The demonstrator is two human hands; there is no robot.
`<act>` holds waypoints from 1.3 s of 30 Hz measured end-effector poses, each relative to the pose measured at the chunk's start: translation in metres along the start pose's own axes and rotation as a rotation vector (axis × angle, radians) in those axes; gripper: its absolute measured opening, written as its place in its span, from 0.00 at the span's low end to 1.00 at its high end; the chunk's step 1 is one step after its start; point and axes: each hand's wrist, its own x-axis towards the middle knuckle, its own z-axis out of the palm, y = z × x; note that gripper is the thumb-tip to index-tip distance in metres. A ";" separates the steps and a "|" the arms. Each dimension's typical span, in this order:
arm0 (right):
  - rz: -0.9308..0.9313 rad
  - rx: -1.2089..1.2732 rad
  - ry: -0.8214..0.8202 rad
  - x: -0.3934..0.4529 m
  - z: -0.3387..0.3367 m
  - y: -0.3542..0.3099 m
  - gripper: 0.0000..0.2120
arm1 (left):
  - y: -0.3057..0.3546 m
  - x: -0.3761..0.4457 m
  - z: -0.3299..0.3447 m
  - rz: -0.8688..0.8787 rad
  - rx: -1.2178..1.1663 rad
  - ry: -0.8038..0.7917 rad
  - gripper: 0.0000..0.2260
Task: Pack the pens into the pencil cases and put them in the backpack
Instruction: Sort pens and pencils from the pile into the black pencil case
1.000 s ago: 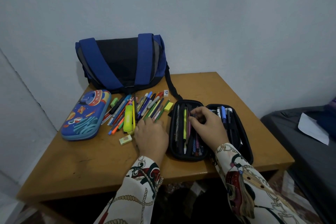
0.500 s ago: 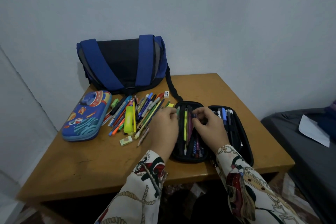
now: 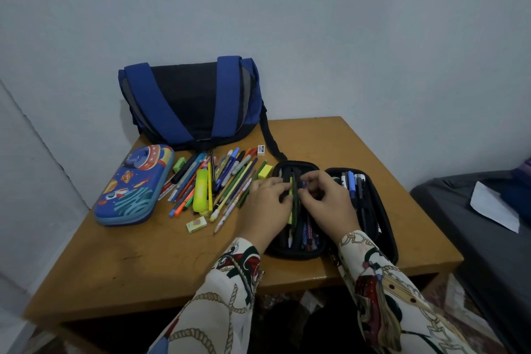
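The black pencil case point(image 3: 383, 227) lies open near the table's front edge, with several pens strapped into both halves. My left hand point(image 3: 265, 208) grips a green pen point(image 3: 293, 201) and holds it lengthwise over the case's left half. My right hand point(image 3: 330, 204) rests on the case, its fingertips pinched on the tops of pens beside the green one. A loose pile of pens and pencils point(image 3: 218, 181) lies left of the case. The blue rocket-print pencil case point(image 3: 135, 185) lies shut at the far left. The blue and black backpack point(image 3: 189, 100) stands at the back against the wall.
Small erasers lie around the pile: a yellow-green eraser point(image 3: 196, 224), a yellow eraser point(image 3: 265, 172) and a white eraser point(image 3: 260, 150). The backpack strap point(image 3: 271, 141) trails toward the black case. The wooden table point(image 3: 129, 267) sits in a corner. A grey bed with paper point(image 3: 494, 210) is to the right.
My left hand left the loose pile and moved right to the black case, carrying the green pen over its left half. My right hand stayed on the case.
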 end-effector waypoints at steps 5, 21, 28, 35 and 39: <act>-0.007 -0.061 -0.060 0.000 0.001 -0.001 0.07 | -0.012 -0.006 -0.002 -0.002 -0.243 -0.042 0.14; 0.096 -0.144 -0.163 0.029 -0.021 -0.012 0.08 | -0.017 -0.005 0.001 -0.001 -0.360 -0.012 0.17; 0.366 -0.050 0.179 0.020 -0.077 0.038 0.07 | -0.016 -0.005 -0.004 0.104 -0.237 -0.153 0.11; 0.420 0.202 0.193 0.003 -0.078 0.054 0.05 | -0.018 -0.002 0.000 0.054 -0.292 -0.114 0.13; 0.423 0.239 0.204 0.007 -0.070 0.053 0.06 | -0.017 -0.001 0.001 0.020 -0.344 -0.097 0.13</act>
